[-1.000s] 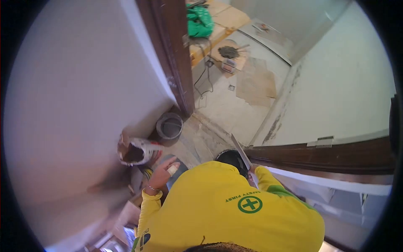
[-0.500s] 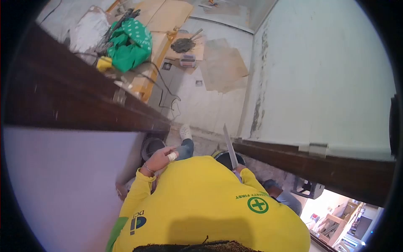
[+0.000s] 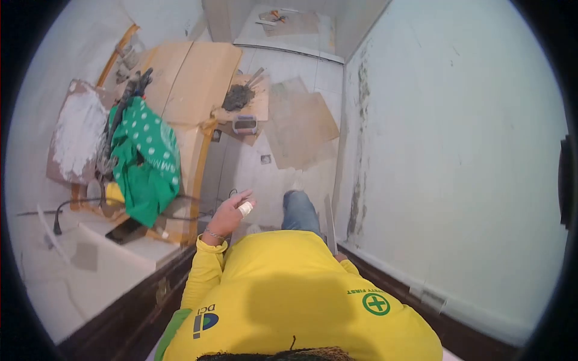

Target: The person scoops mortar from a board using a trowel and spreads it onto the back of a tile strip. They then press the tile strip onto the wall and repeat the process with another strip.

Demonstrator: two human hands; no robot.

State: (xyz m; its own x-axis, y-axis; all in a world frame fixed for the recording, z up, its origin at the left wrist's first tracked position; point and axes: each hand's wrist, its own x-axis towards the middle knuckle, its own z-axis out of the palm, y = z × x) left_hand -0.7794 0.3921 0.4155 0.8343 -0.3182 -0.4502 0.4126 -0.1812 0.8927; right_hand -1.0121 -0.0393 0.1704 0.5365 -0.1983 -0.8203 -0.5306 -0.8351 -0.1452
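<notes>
My left hand [image 3: 225, 218] is held out before the yellow shirt, fingers stretched forward and apart, with nothing in it. White tape [image 3: 245, 209] wraps one finger, and a bracelet circles the wrist. On the right side, my right hand [image 3: 341, 257] is mostly hidden by the shirt. It grips a long flat metal blade [image 3: 330, 224] that points forward, seen nearly edge-on; its handle is hidden. One of my legs [image 3: 299, 212], in blue jeans, steps forward on the pale tiled floor between both hands.
At left, a cardboard-covered platform [image 3: 191, 90] bears a green dotted bag [image 3: 147, 159], a board with white paste [image 3: 78, 135] and a black cord [image 3: 57, 225]. Ahead lie a dark mortar heap [image 3: 239, 97], a small plastic box [image 3: 245, 125] and brown sheets [image 3: 301, 123]. A white wall [image 3: 445, 138] rises at right.
I have moved forward through the dark-framed doorway, so the platform and floor items appear nearer. My other leg is now in front. The blade has dropped lower and closer to my side.
</notes>
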